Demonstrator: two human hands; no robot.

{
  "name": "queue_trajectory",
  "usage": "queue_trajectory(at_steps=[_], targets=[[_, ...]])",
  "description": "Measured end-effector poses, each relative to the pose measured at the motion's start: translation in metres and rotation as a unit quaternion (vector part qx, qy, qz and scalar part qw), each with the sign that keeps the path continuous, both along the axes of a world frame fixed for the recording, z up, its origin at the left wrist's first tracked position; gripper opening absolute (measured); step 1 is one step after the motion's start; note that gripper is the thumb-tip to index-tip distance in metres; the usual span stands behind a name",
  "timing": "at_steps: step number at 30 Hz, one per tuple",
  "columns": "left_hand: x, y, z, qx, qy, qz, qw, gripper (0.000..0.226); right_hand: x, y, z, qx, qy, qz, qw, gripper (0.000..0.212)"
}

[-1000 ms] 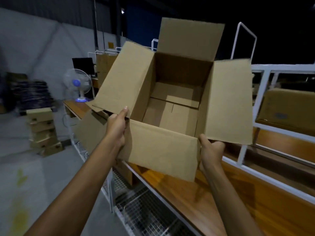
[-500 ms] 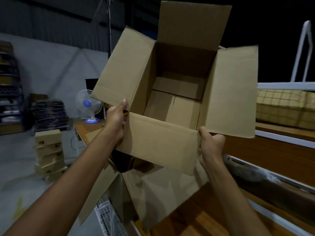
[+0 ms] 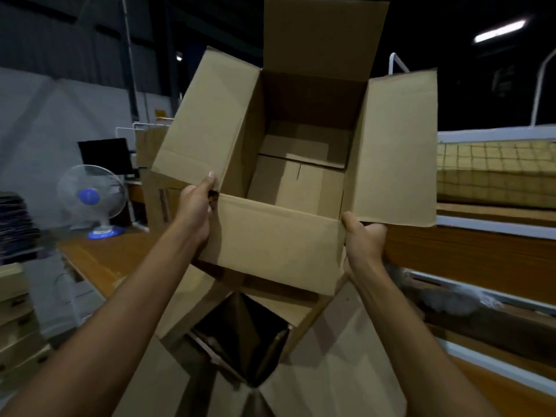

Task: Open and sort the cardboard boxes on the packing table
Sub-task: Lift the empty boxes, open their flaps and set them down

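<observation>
Starting big: wooden desk [image 3: 114, 263] running off to the left, seen from further along than a second ago. Held up in mid-air above it, an erected cardboard box [image 3: 270, 242] with all four top flaps splayed out, bottom flaps folded shut inside, nothing in it. Carried sideways and lifted a bit over the last second, so now hanging right over a second open box [image 3: 346, 371] sitting lower down, which wasn't under it a second ago. Probably means opening finished on this one and sorting up next, maybe dropping it into or beside the lower one, just a guess though. Little desk fan [image 3: 90, 195] at the far left end, well apart from all that. Smallest bits: left hand [image 3: 195, 210] gripping the near-left corner, thumb up along the flap crease, and right hand [image 3: 362, 239] curled round the near-right corner under the side flap. Same grip as before, no letting go yet.
</observation>
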State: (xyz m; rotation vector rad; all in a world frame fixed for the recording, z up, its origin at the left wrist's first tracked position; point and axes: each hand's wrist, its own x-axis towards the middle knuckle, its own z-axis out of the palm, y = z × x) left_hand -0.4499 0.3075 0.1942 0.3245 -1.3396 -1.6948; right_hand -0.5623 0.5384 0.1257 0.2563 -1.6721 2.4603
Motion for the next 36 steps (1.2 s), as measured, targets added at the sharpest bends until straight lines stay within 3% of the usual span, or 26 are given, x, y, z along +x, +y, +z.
queue_trajectory(at_steps=[4,13,19,27,30,36], targets=[[-0.015,-0.061,0.0,-0.002,-0.018,-0.051,0.999,0.02,0.024,-0.046,0.006,-0.026,-0.018,-0.017,0.999,0.023],[0.001,-0.129,-0.022,0.045,-0.064,-0.09,0.993,0.023,0.082,-0.107,0.01,-0.023,-0.054,-0.039,0.997,0.028],[0.023,-0.149,-0.031,0.035,-0.07,-0.056,0.995,0.02,0.11,-0.125,0.017,0.004,-0.041,-0.066,0.997,0.027],[0.039,-0.178,-0.034,0.02,-0.069,-0.064,0.995,0.025,0.143,-0.16,0.009,-0.009,-0.117,-0.059,0.991,0.014],[0.032,-0.194,-0.039,-0.01,-0.078,-0.101,0.992,0.026,0.148,-0.171,0.005,0.007,-0.135,-0.095,0.986,0.024],[-0.006,-0.221,-0.072,-0.055,-0.19,-0.191,0.961,0.017,0.15,-0.184,-0.005,0.104,-0.16,-0.212,0.958,0.017]])
